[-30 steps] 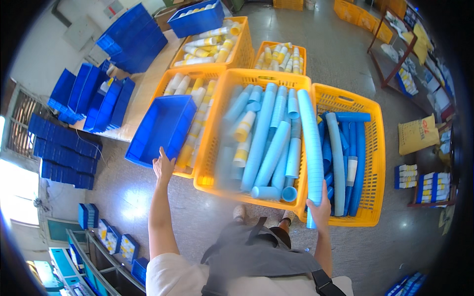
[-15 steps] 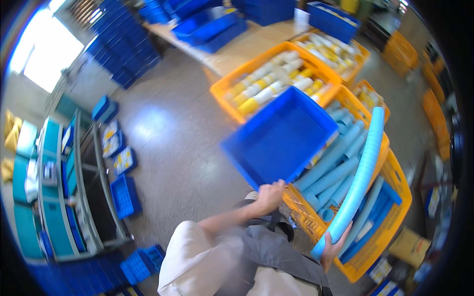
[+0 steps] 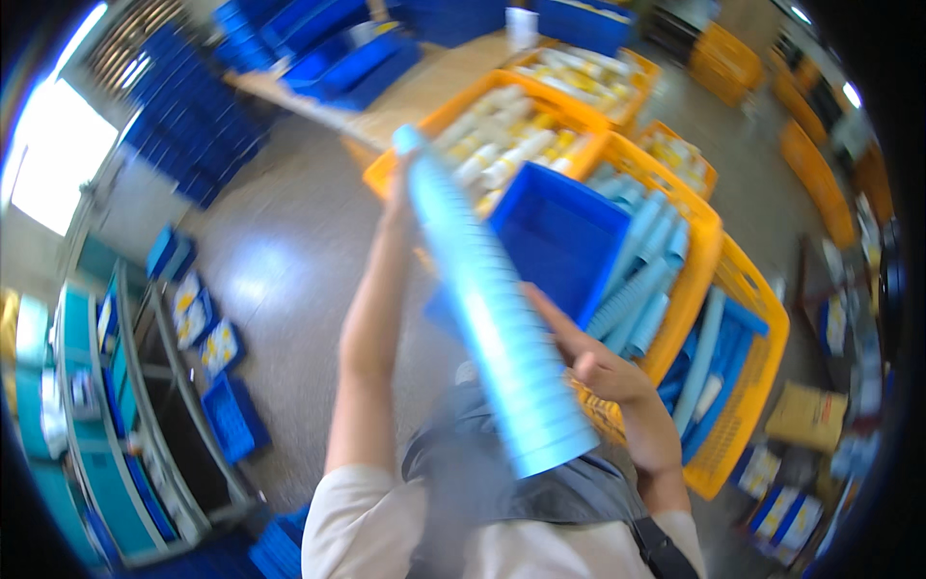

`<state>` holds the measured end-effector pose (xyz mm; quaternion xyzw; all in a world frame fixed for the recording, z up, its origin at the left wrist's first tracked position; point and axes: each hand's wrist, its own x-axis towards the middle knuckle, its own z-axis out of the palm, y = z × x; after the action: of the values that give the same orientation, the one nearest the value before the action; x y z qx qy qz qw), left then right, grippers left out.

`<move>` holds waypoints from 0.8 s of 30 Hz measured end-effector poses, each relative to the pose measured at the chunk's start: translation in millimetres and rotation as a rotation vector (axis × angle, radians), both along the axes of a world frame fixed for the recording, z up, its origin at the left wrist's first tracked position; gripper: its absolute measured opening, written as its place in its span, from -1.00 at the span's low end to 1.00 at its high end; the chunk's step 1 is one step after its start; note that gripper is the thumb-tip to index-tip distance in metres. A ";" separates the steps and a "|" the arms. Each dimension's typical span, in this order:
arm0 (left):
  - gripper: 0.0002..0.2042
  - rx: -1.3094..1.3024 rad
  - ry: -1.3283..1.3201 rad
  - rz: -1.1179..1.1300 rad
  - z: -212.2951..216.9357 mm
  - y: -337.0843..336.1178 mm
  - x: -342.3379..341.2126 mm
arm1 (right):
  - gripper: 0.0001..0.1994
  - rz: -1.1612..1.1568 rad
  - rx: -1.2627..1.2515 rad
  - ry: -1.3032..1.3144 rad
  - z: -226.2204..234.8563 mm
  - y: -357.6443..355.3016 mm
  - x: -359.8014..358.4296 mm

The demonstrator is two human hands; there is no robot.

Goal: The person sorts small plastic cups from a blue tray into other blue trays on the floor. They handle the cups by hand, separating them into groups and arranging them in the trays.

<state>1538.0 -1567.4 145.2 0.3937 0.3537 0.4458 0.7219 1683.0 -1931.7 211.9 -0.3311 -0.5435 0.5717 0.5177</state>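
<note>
A long light-blue ringed tube (image 3: 482,299) slants in front of my body, its far end up and to the left, its wide near end close to my apron. My left hand (image 3: 403,172) is closed round the far end, somewhat blurred. Beside the tube's right flank is my right hand (image 3: 600,365), fingers stretched forward and thumb apart; whether the fingertips touch the tube I cannot tell. Behind the tube an empty blue bin (image 3: 564,227) rests tilted on the orange crates, partly hidden by the tube.
Similar light-blue tubes lie in an orange crate (image 3: 711,241) at right. Another orange crate (image 3: 386,174) holds white and yellow rolls. Beyond it stands a wooden table (image 3: 453,60) with blue bins. Blue trays and a teal cabinet (image 3: 85,425) line the left side; a cardboard box (image 3: 808,415) sits far right.
My left hand has let go of the blue bin and taken the tube's far end. The tube has swung from the right to in front of me. My right hand's fingers have straightened.
</note>
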 end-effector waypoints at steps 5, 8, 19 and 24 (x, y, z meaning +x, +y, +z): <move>-0.43 -0.457 -0.686 -0.586 19.1 -43.6 -37.0 | -0.23 -0.549 0.175 -0.107 -14.3 116.2 -30.1; -0.40 -0.725 -0.669 -0.621 28.9 -110.6 -33.1 | -0.43 -0.629 -0.297 0.608 -66.9 179.2 -17.5; -0.49 -0.674 0.042 -0.786 53.9 -138.0 33.4 | -0.70 -0.749 -0.550 0.771 -117.5 176.5 45.0; -0.48 -0.722 -0.079 -0.764 56.8 -129.7 70.0 | -0.61 -0.799 -0.329 0.778 -127.7 156.7 72.0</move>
<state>1608.0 -1697.1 202.0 0.2039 0.2886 0.0150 0.9354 1755.0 -1775.0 84.3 -0.3522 -0.0501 0.4886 0.7967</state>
